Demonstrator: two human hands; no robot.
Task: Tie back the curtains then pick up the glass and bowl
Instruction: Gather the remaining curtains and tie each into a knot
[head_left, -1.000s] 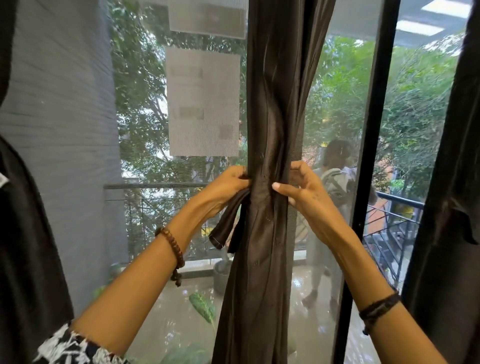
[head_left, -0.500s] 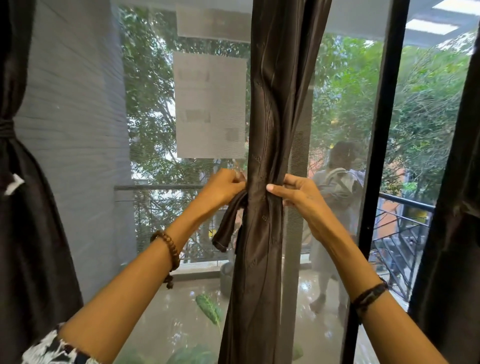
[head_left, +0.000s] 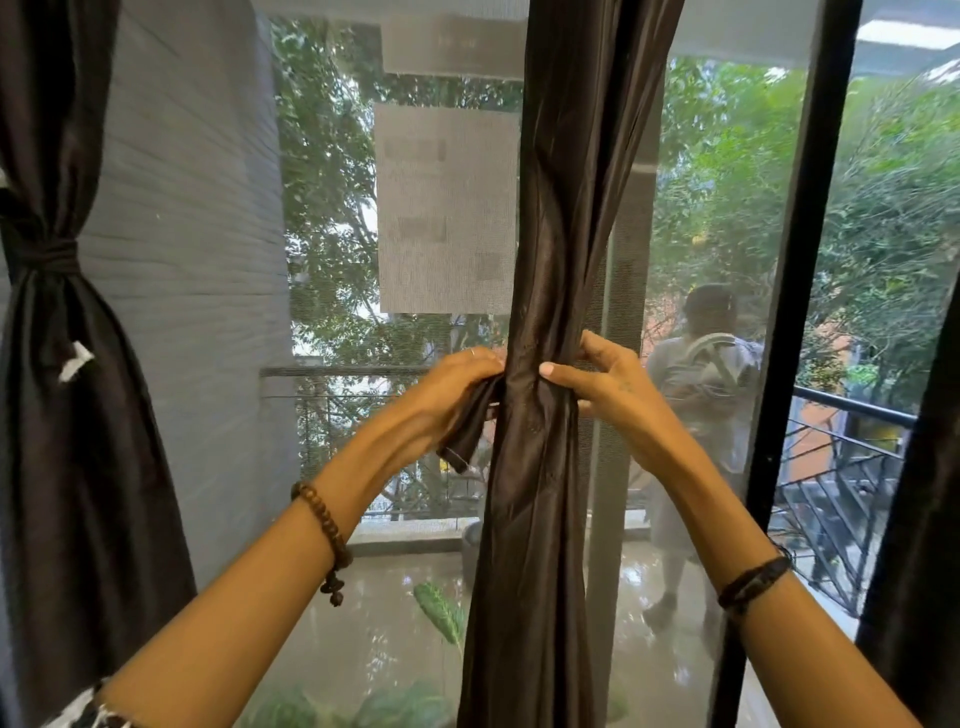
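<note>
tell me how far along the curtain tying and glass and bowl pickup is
Done: the left curtain is already cinched by a tie band. In hand: the middle curtain is gathered; the left hand grips a loose tie strip and the right hand grips the bunched fabric, no knot visible yet. Left: finishing this tie, possibly the right-edge curtain, whose state I cannot tell, then the glass and bowl, neither in view.

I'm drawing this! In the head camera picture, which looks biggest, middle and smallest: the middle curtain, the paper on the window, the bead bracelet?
1. Middle curtain, running top to bottom.
2. Paper.
3. Bead bracelet, though it is nearest the camera.
</note>
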